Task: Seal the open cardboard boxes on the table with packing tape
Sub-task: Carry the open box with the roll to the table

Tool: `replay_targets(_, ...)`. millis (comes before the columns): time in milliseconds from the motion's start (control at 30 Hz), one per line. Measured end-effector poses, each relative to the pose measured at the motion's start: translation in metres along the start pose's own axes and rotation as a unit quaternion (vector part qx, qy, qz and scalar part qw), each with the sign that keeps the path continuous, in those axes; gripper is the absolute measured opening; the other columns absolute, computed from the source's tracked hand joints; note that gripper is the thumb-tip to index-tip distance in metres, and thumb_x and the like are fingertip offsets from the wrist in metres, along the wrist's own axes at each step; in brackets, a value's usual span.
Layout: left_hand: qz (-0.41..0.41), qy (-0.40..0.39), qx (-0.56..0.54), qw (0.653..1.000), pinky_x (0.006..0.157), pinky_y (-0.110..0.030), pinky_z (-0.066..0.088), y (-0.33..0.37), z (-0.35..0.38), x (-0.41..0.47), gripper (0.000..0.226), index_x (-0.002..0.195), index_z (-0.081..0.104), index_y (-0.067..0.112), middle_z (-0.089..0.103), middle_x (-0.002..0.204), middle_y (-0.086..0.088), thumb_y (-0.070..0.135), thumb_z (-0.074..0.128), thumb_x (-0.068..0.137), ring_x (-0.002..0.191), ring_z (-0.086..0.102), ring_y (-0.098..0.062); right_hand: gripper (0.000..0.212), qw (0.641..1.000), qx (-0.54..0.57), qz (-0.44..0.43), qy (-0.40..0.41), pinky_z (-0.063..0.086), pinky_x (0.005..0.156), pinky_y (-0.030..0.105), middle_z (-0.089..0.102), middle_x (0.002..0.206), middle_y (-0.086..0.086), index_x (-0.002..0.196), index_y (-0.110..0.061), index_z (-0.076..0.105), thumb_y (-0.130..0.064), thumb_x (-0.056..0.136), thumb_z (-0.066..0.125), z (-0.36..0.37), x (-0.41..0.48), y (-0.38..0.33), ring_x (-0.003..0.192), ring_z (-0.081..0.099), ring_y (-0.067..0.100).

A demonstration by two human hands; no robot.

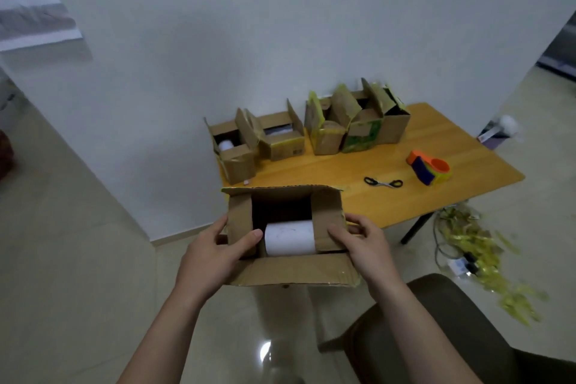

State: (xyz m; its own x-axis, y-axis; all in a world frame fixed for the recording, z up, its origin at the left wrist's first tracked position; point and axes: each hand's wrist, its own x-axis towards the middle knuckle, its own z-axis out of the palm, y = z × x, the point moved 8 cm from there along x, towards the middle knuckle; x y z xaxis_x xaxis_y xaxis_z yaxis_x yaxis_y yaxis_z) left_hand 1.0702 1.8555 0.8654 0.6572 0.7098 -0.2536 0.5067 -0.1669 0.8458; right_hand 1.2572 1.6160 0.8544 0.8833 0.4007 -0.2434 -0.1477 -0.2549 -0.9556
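I hold an open cardboard box (pixel 290 271) in the air in front of the table's near left corner, with a white roll (pixel 289 237) inside it. My left hand (pixel 215 256) grips its left side, thumb over the left inner flap. On the right side my right hand (pixel 361 245) grips the right inner flap. An orange and blue tape dispenser (pixel 430 170) lies on the wooden table (pixel 467 153) at the right. Several more open boxes stand along the table's back edge, such as a left box (pixel 237 156) and a right group (pixel 355 125).
Black-handled scissors (pixel 383 182) lie on the table between the held box and the dispenser. Yellow tape scraps and cables (pixel 477 246) litter the floor to the right. A dark chair (pixel 436 330) stands at the lower right. A white wall runs behind the table.
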Motion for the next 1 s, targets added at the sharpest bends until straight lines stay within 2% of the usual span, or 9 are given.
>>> replay_targets(133,-0.016,-0.005,-0.003,1.000,0.095,-0.049,0.058,0.006,0.011,0.054,0.116,0.149,0.051,0.042,0.067,0.133,0.012,0.100,0.064,0.050,0.117,0.063,-0.013,0.041,1.000,-0.016,0.011,0.009,0.052,0.069,0.027,0.065,0.113,-0.005,0.123,-0.029,0.064,-0.036,0.086,0.080,0.009,0.055,-0.010,0.098,0.067,0.013)
replay_targets(333,-0.022,-0.018,0.001,1.000,0.095,-0.049,0.058,0.018,0.025,0.159,0.118,0.151,0.049,0.040,0.064,0.138,0.008,0.101,0.062,0.051,0.119,0.063,-0.018,0.042,0.999,-0.038,0.032,0.022,0.053,0.070,0.029,0.062,0.113,-0.007,0.122,-0.033,0.060,-0.038,0.086,0.080,0.029,0.143,-0.023,0.099,0.066,0.015)
replay_targets(567,-0.010,-0.044,0.003,0.999,0.093,-0.044,0.058,0.048,0.039,0.270,0.110,0.148,0.052,0.041,0.068,0.128,0.016,0.097,0.064,0.055,0.111,0.065,-0.010,0.038,0.996,-0.039,0.055,0.051,0.050,0.054,0.020,0.063,0.113,-0.004,0.122,-0.032,0.060,-0.036,0.089,0.078,0.038,0.230,-0.056,0.089,0.069,0.014)
replay_targets(667,-0.001,-0.051,0.017,0.999,0.094,-0.040,0.057,0.060,0.045,0.297,0.108,0.151,0.051,0.038,0.067,0.131,0.016,0.093,0.063,0.059,0.113,0.064,-0.009,0.037,0.996,-0.031,0.061,0.065,0.047,0.046,0.014,0.062,0.111,-0.005,0.123,-0.030,0.060,-0.033,0.090,0.076,0.040,0.256,-0.064,0.086,0.067,0.012)
replay_targets(767,-0.003,-0.047,0.023,0.999,0.095,-0.039,0.056,0.064,0.048,0.316,0.105,0.153,0.050,0.032,0.065,0.137,0.011,0.087,0.068,0.066,0.117,0.062,-0.013,0.038,0.995,-0.032,0.069,0.069,0.045,0.045,0.014,0.063,0.111,-0.003,0.125,-0.029,0.060,-0.033,0.090,0.076,0.045,0.273,-0.067,0.087,0.066,0.012)
replay_targets(867,-0.014,-0.054,0.017,0.998,0.093,-0.038,0.057,0.065,0.053,0.330,0.103,0.152,0.051,0.030,0.068,0.131,0.012,0.085,0.070,0.067,0.112,0.064,-0.011,0.040,0.994,-0.042,0.076,0.072,0.045,0.046,0.013,0.062,0.112,-0.003,0.127,-0.028,0.059,-0.034,0.091,0.075,0.047,0.288,-0.065,0.089,0.065,0.013)
replay_targets(1000,-0.029,-0.064,0.024,0.997,0.089,-0.040,0.060,0.067,0.063,0.346,0.114,0.150,0.053,0.033,0.071,0.123,0.015,0.098,0.062,0.056,0.108,0.067,-0.008,0.043,0.993,-0.045,0.085,0.070,0.048,0.056,0.023,0.062,0.117,0.000,0.130,-0.029,0.059,-0.037,0.090,0.075,0.044,0.309,-0.060,0.094,0.066,0.017)
